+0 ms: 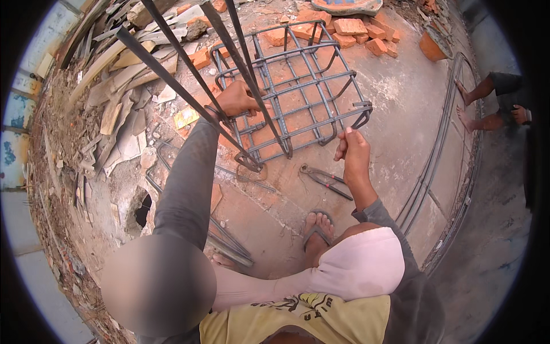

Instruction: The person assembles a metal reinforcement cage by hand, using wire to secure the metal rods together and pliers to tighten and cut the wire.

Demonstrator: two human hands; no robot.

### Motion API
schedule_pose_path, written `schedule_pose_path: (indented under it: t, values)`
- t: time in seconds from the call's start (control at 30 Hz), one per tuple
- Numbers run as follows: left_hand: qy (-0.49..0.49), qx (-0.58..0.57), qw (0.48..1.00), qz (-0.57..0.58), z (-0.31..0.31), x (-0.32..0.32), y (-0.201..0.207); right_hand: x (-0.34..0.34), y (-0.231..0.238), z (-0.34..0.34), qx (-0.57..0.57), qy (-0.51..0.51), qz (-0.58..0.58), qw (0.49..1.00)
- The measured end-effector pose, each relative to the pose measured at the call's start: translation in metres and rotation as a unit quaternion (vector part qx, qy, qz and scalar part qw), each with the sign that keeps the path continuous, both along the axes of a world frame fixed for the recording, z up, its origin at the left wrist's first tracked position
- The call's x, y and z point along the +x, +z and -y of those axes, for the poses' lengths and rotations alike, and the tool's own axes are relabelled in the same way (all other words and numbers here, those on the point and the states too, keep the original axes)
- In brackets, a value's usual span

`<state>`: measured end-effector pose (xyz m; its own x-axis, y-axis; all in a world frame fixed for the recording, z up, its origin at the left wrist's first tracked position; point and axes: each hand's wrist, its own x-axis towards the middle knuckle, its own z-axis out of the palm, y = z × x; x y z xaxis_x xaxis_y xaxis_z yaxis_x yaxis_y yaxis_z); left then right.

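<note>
Concrete floor point(401, 109): rubble point(134, 123) along left edge, bricks point(350, 26) toward far edge, pincers point(309, 170) nearer. Rebar cage point(317, 85) mid-floor: grey grid, uprights point(166, 77) crowding left hand point(235, 98), fingers bent, grip unclear. Right hand point(356, 155): fingers curled closed, contents unclear.

The rebar cage point(319, 82) sits on the ground here before the worker point(361, 258), bricks point(349, 27) behind, rubble point(123, 123) left, long rods point(440, 140) right, pincers point(327, 184) between.

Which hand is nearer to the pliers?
The right hand: it is close to the pliers, while the left hand is farther, among the upright bars.
</note>
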<state>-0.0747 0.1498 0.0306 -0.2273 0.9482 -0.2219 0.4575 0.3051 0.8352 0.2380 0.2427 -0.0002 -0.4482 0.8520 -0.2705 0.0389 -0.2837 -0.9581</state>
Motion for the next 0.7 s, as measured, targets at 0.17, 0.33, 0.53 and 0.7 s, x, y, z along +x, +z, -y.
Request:
schedule_pose_path:
  t: [0.17, 0.33, 0.53, 0.7]
  values:
    - [0.022, -0.022, 0.998, 0.048, -0.005, 0.008, 0.0, 0.006, -0.029, 0.012, -0.12, 0.012, -0.019, 0.992]
    - [0.023, -0.02, 0.999, -0.014, -0.002, -0.001, -0.008, -0.001, -0.03, 0.032, -0.196, 0.063, -0.121, 0.971]
    - [0.038, -0.044, 0.997, -0.06, -0.004, 0.003, 0.0, -0.039, 0.0, 0.017, -0.199, 0.071, -0.154, 0.965]
    - [0.087, -0.037, 0.995, -0.001, -0.005, 0.024, 0.007, -0.037, -0.006, -0.003, -0.218, 0.037, -0.183, 0.958]
